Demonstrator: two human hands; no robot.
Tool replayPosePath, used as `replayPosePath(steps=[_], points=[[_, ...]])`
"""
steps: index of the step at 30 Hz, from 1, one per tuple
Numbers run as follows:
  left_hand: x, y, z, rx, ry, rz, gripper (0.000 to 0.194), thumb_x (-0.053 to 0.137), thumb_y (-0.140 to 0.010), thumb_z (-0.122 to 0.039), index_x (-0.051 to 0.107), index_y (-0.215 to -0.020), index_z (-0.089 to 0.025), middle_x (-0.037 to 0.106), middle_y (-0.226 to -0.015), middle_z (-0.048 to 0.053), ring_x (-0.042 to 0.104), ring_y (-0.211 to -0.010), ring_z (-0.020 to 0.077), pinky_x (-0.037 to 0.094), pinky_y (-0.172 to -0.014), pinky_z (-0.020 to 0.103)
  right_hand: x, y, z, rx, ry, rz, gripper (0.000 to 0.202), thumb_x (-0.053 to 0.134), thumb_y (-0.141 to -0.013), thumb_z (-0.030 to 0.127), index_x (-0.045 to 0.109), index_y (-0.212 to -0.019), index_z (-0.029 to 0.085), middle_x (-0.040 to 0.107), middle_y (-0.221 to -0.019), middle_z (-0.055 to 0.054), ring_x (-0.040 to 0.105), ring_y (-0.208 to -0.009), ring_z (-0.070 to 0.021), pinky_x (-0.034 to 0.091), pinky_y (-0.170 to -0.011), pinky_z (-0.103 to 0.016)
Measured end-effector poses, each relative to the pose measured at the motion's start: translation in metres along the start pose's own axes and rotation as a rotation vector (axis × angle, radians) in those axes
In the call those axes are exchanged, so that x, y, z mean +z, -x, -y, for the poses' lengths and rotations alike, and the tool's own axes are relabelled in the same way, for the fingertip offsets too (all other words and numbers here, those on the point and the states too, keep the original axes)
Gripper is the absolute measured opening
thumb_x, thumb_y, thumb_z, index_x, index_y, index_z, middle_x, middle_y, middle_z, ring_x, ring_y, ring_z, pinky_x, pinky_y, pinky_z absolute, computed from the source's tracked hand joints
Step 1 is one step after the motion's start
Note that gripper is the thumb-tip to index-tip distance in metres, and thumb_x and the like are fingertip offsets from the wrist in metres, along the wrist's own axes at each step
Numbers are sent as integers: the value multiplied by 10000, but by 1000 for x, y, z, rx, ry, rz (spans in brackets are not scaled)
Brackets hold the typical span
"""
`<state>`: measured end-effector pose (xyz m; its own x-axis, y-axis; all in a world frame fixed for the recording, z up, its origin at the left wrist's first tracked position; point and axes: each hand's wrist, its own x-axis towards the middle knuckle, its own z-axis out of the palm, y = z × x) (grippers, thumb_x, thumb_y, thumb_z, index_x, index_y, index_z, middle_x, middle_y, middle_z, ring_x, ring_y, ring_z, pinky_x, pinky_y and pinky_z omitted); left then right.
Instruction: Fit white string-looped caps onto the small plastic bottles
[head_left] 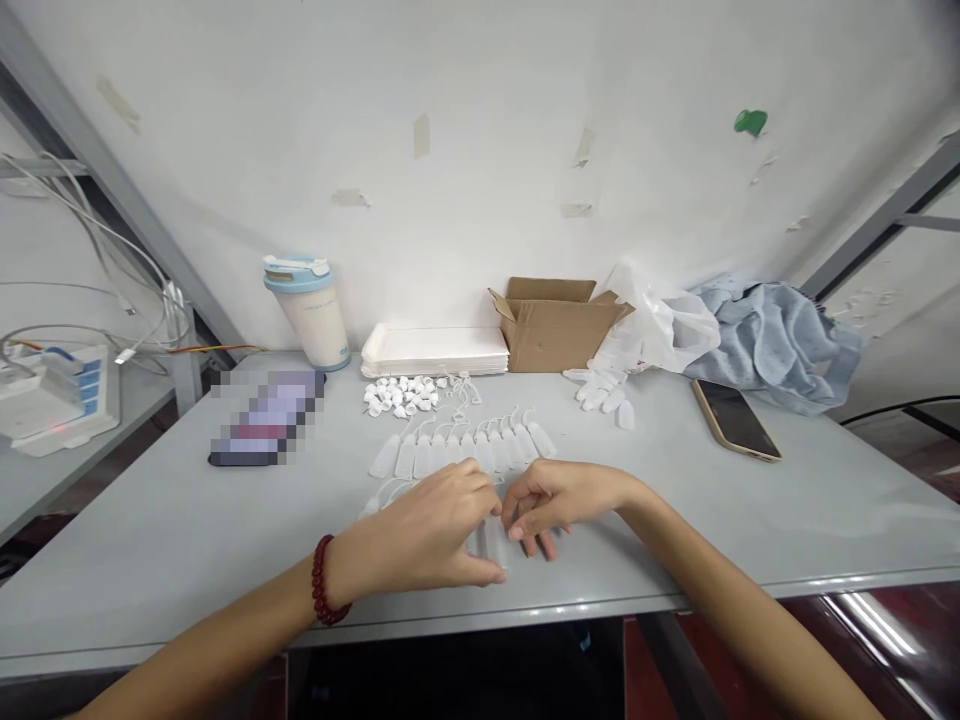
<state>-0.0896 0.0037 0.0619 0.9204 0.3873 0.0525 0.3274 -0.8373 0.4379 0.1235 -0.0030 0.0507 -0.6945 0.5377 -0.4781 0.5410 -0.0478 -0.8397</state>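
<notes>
Near the table's front edge, my left hand [442, 520] has its thumb and fingers around a small translucent tube [495, 543]. Beside it, my right hand [559, 500] is loosely curled, its fingers apart close to the tube, and I see nothing held in it. Just beyond both hands lies a row of similar translucent tubes with white cords [424, 455]. Another row is partly hidden under my left hand, with a corded piece [371, 505] showing at its left end.
Behind the rows are white caps [401, 393], loose cords [466, 388] and a white stack [439, 350]. Further right stand an open cardboard box [555, 335], loose tubes [600, 388], a plastic bag [660, 325], blue cloth [780, 340] and a phone [739, 418]. A cup [311, 315] and another phone [270, 420] are left.
</notes>
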Motion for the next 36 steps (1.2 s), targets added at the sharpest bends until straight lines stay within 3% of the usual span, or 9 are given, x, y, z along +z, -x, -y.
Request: replayPosePath(steps=[15,28,32,36], points=[[-1,0,2,-75,-146,52,269,688,-761,-356,585,-886,-141,575,-869,66,494,-868,234,436,-759,350,0,-2,-4,-24,-16,-76,349,618,-801,420,603,-1004,136,663,-737,-22,606,-517,-83,382,-437,-162],[-1,2,6,-26,-244,-8,278,651,-785,-389,581,-903,-147,570,-893,76,474,-873,248,406,-750,364,1,-3,-4,-13,-36,-88,429,626,-787,449,567,-1079,140,658,-746,-21,619,-531,-91,389,-440,-159],[-4,1,10,-31,-170,-41,298,606,-819,-429,585,-935,-155,571,-924,76,476,-880,240,413,-752,363,0,-3,-4,-18,-34,-83,419,625,-788,451,578,-1064,139,659,-748,-24,625,-536,-95,380,-430,-157],[-12,-5,30,-123,-153,-202,227,516,-879,-337,582,-974,-141,580,-964,89,470,-959,246,417,-813,380,-4,0,-4,-27,-39,-109,417,617,-794,458,591,-1062,140,670,-768,-36,630,-540,-97,363,-420,-157]])
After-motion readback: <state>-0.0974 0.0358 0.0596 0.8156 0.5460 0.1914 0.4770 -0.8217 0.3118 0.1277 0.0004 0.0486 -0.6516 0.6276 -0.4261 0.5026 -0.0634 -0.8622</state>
